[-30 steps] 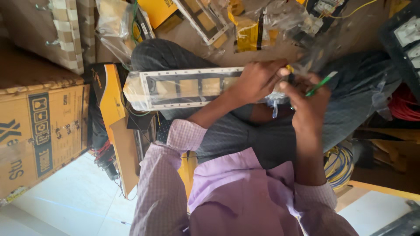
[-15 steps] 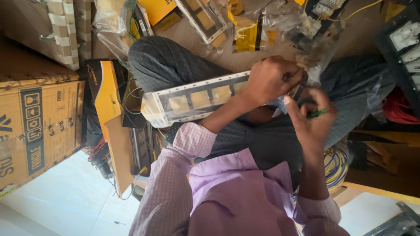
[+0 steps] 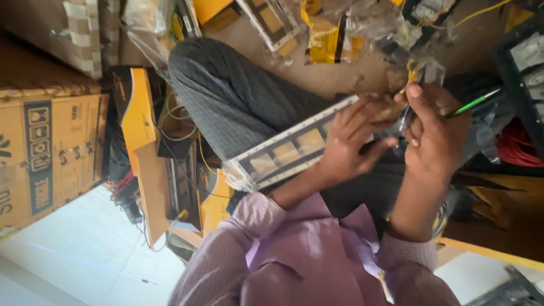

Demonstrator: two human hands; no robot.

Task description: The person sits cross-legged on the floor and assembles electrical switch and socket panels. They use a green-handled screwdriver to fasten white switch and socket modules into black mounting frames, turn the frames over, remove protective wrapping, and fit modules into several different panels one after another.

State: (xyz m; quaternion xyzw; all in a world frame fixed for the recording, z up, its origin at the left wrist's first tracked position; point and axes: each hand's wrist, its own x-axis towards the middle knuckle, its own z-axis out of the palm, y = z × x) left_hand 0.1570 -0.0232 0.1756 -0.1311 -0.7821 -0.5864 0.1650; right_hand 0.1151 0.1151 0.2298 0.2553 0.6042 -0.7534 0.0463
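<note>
A: What is the left hand (image 3: 348,144) doing?

B: Its fingers are wrapped over one end of a long switch plate frame (image 3: 286,154), white-edged with a row of square openings and sealed in clear plastic. The frame runs slantwise from the hand down toward the left, across the person's grey-trousered knee (image 3: 226,93), its far end sticking out free over the yellow and black boxes (image 3: 141,130).

A: And the right hand (image 3: 433,136)?

B: It sits just beside the left one, fingers curled in close, pinching a thin green screwdriver (image 3: 470,105) whose shaft points up and to the right. The thumb stands upright near a scrap of clear wrapping (image 3: 422,71). Whether the tool's tip touches the frame I cannot tell; the hands hide it.

A: What lies around?

B: A brown cardboard carton (image 3: 39,153) at the left, more plastic-wrapped frames and yellow packets (image 3: 323,39) on the floor beyond the knee, a coil of red wire (image 3: 518,150) at the right edge, and the person's lilac shirt sleeves (image 3: 306,255) in the foreground
</note>
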